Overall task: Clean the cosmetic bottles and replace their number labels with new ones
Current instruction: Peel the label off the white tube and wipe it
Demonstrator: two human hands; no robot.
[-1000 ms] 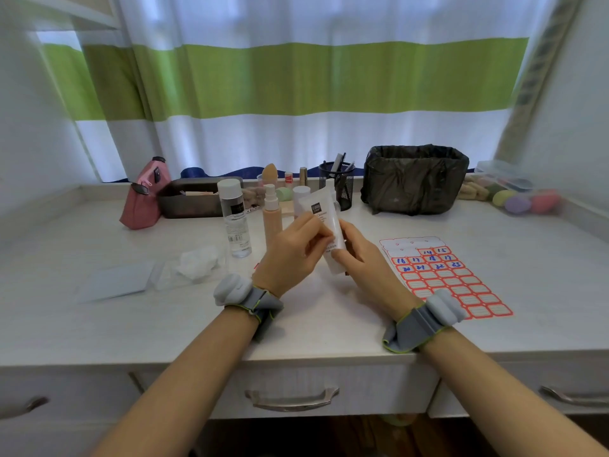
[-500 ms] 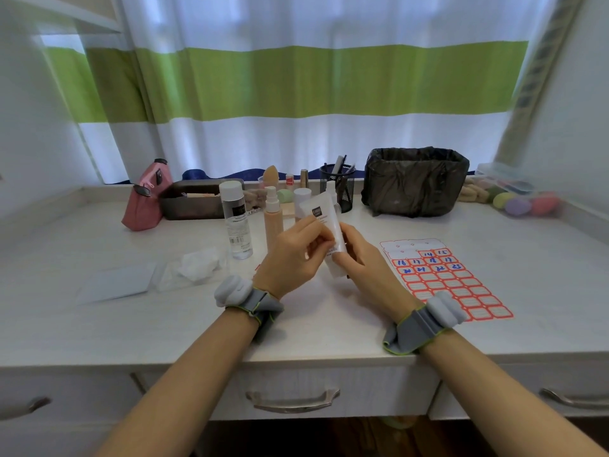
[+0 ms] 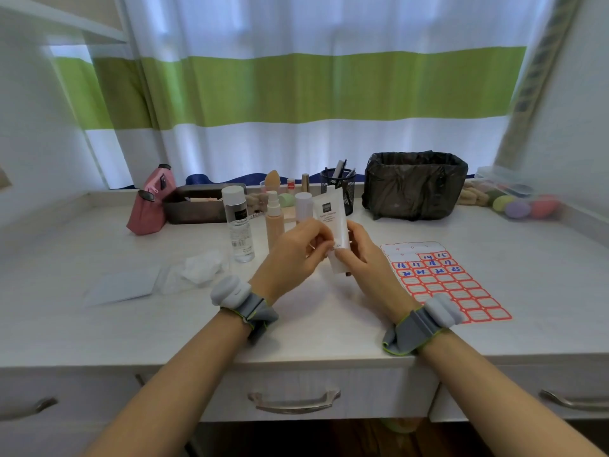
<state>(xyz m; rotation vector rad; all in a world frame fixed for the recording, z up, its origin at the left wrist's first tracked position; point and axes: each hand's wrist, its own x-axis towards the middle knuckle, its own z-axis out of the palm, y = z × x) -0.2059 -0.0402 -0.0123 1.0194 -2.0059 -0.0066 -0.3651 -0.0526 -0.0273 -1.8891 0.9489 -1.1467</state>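
1. The right hand (image 3: 365, 258) is clamped around the white tube (image 3: 334, 225), steadying it upright.
2. The left hand (image 3: 293, 255) pinches at the tube's lower face, likely working a label.
3. The label sheet (image 3: 441, 278) lies just right of the tube, within reach.

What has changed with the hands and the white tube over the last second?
Very little. Both hands keep hold of the white tube; the left hand fingertips have slid down toward its lower end, beside the right hand. The sticker sheet, clear bottle and wipes lie as before.
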